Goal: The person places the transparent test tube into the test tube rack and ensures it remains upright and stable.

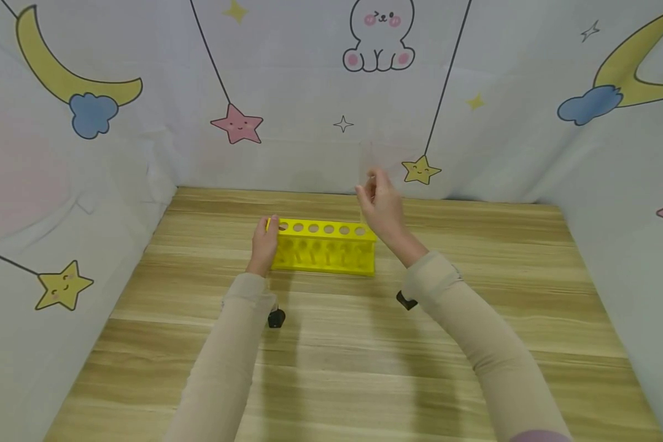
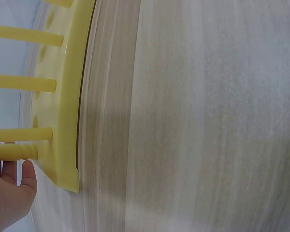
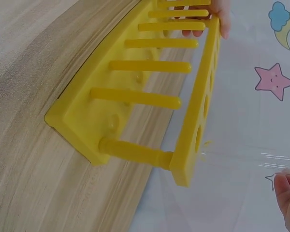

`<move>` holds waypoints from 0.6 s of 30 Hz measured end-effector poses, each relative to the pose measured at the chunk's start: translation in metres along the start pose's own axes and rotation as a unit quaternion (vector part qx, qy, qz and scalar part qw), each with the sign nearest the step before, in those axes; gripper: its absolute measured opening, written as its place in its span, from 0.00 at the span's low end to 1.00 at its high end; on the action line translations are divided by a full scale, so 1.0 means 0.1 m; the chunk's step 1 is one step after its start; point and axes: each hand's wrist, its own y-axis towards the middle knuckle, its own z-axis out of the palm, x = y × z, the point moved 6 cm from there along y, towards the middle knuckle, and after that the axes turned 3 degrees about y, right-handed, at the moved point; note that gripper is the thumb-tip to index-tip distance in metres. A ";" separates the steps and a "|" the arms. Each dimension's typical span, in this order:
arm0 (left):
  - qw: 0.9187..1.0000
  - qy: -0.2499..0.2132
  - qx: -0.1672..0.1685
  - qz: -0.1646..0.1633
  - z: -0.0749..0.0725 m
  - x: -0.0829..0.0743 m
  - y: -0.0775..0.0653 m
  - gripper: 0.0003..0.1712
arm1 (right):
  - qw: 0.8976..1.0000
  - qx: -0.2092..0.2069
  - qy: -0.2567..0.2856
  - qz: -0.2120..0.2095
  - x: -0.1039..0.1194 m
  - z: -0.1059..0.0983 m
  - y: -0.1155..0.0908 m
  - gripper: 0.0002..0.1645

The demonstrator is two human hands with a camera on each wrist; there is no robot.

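A yellow test tube rack point(image 1: 323, 264) stands on the wooden table, with a row of round holes along its top bar and upright pegs below. My left hand point(image 1: 263, 245) grips the rack's left end; the left wrist view shows this hand point(image 2: 12, 193) around the end post. Over the right end, my right hand point(image 1: 383, 205) pinches a clear test tube point(image 3: 275, 162) between thumb and fingers. The tube is upright and hard to see against the pale cloth. Its lower end is at the rightmost hole; how far it reaches in, I cannot tell.
The wood-grain table point(image 1: 337, 356) extends around the rack on all sides. White cloth point(image 1: 309, 159) printed with stars, moons and a bear encloses the back and both sides. A black wrist-camera piece point(image 1: 276, 318) shows below the left wrist, another point(image 1: 406, 300) by the right.
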 end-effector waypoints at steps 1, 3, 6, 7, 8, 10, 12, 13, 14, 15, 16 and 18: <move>1.000 -0.001 0.000 0.000 0.00 0.00 0.00 0.28 | 1.000 0.000 0.000 -0.002 0.00 0.01 0.00 0.16; 1.000 -0.002 0.001 0.001 0.00 0.00 0.00 0.28 | 1.000 0.002 0.002 -0.004 0.00 0.02 -0.01 0.16; 1.000 -0.004 0.001 0.000 0.00 -0.01 -0.01 0.27 | 1.000 0.004 0.004 -0.006 0.01 0.02 -0.01 0.16; 1.000 -0.004 0.002 0.001 0.00 0.00 -0.01 0.27 | 1.000 0.004 0.005 -0.005 0.01 0.02 -0.01 0.16; 1.000 -0.005 0.002 0.001 0.00 0.00 -0.01 0.27 | 1.000 0.005 0.007 -0.004 0.01 0.03 -0.02 0.16; 1.000 -0.007 0.002 0.001 0.00 0.00 0.00 0.27 | 1.000 0.006 0.006 -0.003 0.01 0.04 -0.02 0.16; 1.000 -0.014 0.004 0.002 0.00 0.00 0.00 0.26 | 1.000 0.009 0.002 0.001 0.01 0.05 -0.02 0.17; 1.000 -0.015 0.006 0.003 0.01 0.00 0.00 0.26 | 1.000 0.010 0.002 0.003 0.00 0.05 -0.02 0.17; 1.000 -0.018 0.007 0.003 0.01 0.00 -0.01 0.26 | 1.000 0.011 0.003 0.003 0.00 0.06 -0.02 0.17; 1.000 -0.018 0.009 0.003 0.01 0.00 -0.01 0.26 | 1.000 0.011 0.002 0.003 0.00 0.07 -0.03 0.17; 1.000 -0.021 0.009 0.004 0.01 0.00 -0.01 0.26 | 1.000 0.011 0.001 0.003 0.00 0.07 -0.03 0.17; 1.000 -0.022 0.009 0.004 0.01 0.00 -0.01 0.25 | 1.000 0.010 0.003 0.001 0.00 0.08 -0.04 0.17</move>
